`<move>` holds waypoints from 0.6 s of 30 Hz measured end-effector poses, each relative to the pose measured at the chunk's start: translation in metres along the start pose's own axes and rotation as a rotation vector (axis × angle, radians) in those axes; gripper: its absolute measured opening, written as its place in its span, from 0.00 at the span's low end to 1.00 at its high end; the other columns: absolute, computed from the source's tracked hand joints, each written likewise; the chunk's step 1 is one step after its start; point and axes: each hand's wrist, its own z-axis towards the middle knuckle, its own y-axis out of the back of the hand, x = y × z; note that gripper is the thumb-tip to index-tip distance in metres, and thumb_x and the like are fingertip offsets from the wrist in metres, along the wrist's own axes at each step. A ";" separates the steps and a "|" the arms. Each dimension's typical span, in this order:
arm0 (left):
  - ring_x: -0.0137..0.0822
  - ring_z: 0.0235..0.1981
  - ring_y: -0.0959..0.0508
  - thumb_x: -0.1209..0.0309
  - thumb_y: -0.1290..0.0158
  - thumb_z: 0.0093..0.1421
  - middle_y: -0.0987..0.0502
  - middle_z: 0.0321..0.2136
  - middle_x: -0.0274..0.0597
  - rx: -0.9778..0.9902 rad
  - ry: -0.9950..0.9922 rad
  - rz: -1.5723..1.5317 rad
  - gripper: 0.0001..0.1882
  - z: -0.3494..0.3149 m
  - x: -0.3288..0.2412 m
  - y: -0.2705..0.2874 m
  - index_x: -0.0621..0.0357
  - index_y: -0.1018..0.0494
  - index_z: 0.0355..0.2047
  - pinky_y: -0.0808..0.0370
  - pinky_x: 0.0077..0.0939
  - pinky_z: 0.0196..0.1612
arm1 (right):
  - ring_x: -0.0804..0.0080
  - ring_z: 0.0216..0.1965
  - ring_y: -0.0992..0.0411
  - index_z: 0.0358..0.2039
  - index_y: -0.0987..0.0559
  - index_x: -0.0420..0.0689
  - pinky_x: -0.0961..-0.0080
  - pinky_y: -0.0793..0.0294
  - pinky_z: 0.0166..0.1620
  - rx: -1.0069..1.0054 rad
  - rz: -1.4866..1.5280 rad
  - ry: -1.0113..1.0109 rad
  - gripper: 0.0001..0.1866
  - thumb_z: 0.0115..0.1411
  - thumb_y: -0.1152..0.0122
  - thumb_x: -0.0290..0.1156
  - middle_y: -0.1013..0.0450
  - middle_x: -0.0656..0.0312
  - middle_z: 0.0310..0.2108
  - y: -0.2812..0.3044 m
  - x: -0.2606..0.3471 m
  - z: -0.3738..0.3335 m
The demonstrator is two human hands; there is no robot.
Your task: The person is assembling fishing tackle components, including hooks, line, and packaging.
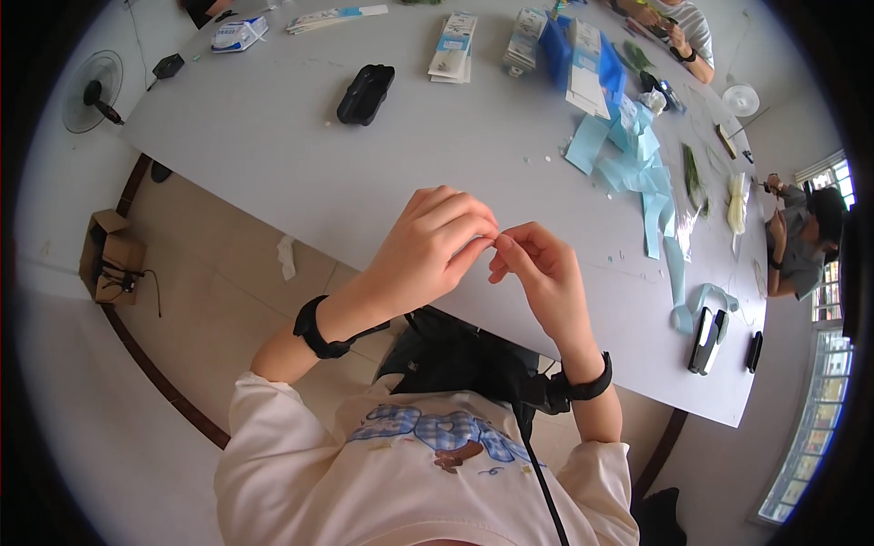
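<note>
Above the near edge of the grey-white table (410,159), my left hand (435,238) and my right hand (546,278) meet fingertip to fingertip. Both are closed in a pinch, thumb against fingers. Whatever lies between the tips, if anything, is too small to make out. Black bands circle both wrists. Right of my hands, crumpled light-blue strips (637,168) trail across the table toward a black-and-white stapler-like tool (707,341).
A black tray (366,95) lies ahead. Further back are flat white-and-blue packets (453,47) and a blue bin (608,77). Green bundles (694,177) lie at the right. Co-workers sit at the far right. A cardboard box (111,255) stands on the floor at left.
</note>
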 end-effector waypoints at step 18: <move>0.39 0.32 0.28 0.83 0.47 0.48 0.26 0.29 0.40 0.034 0.142 -0.259 0.06 -0.005 -0.014 0.012 0.61 0.28 0.27 0.32 0.26 0.38 | 0.86 0.15 0.48 0.28 0.28 0.37 0.85 0.50 0.18 -0.104 -0.205 0.089 0.04 0.57 0.47 0.25 0.42 0.70 0.11 -0.005 0.011 -0.018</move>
